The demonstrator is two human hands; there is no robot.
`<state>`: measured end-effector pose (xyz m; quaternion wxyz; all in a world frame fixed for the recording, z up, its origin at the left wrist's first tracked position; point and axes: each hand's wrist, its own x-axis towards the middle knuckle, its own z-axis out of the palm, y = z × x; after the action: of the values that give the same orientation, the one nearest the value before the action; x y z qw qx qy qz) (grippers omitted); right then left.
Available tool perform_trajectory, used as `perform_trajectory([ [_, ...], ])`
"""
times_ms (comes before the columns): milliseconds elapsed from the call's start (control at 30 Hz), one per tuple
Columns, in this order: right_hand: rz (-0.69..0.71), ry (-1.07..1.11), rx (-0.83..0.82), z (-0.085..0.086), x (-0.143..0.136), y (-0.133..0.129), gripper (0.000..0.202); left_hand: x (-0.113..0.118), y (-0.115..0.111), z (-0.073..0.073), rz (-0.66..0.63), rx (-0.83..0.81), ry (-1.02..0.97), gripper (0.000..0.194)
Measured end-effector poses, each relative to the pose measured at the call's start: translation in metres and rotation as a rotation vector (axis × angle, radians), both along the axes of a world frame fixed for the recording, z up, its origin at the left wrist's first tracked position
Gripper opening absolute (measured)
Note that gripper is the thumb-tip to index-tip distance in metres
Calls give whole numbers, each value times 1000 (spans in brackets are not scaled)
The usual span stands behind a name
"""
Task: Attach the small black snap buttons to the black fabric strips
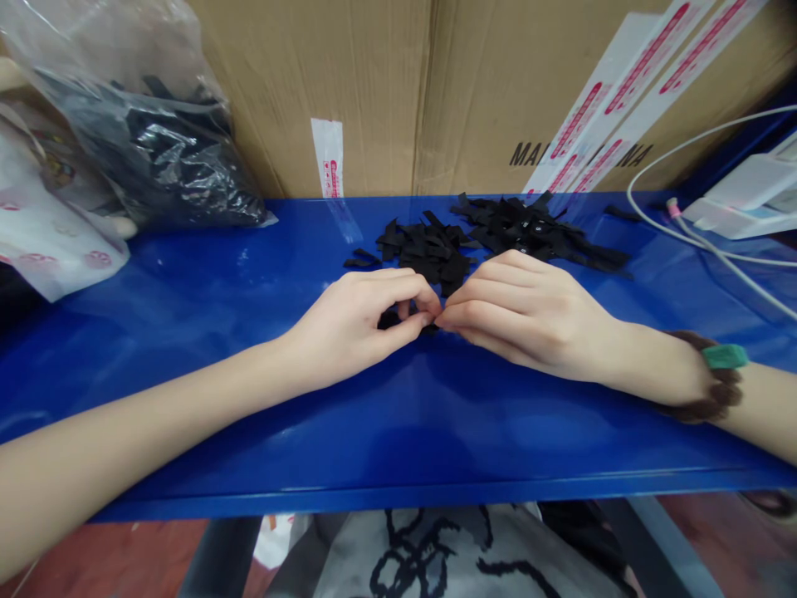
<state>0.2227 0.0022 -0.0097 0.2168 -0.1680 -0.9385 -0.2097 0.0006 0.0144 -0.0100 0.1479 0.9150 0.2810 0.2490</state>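
Observation:
My left hand point(367, 320) is closed in a pinch, thumb against forefinger. Its fingertips meet those of my right hand point(529, 311), which is pinched as well. Between and under the fingertips shows a bit of black fabric label point(429, 330), mostly covered by the fingers. Just beyond my hands lies a loose heap of short black fabric strips point(429, 245). Behind my right hand spreads a second heap of black labels point(529, 224), a few bearing a small white mark like an S.
The blue tabletop point(398, 415) ends at a front edge near my lap. Large cardboard boxes point(374, 75) stand along its back. At the left are a clear bag of black pieces point(180, 158) and white printed plastic point(56, 216). White cables point(703, 241) and a white device point(753, 195) occupy the right.

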Motion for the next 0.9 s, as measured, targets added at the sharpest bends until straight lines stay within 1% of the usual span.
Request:
perform_trajectory([
  [67,-4,-2,-3,0,0,0,19,-1,1,-1,25,33,46,9],
  [133,2,-1,3,0,-1,1,19,-2,2,-2,64,103,133,11],
  [233,8,-1,7,-1,0,1,18,-4,4,-4,144,207,255,19],
  [333,1,-18,-6,-2,0,1,20,-6,7,-6,201,240,269,27],
  [533,-9,-53,-12,-2,0,1,22,-6,11,-7,182,209,305,28],
  [900,-37,-46,-3,-2,1,3,23,-7,11,-4,215,317,350,24],
])
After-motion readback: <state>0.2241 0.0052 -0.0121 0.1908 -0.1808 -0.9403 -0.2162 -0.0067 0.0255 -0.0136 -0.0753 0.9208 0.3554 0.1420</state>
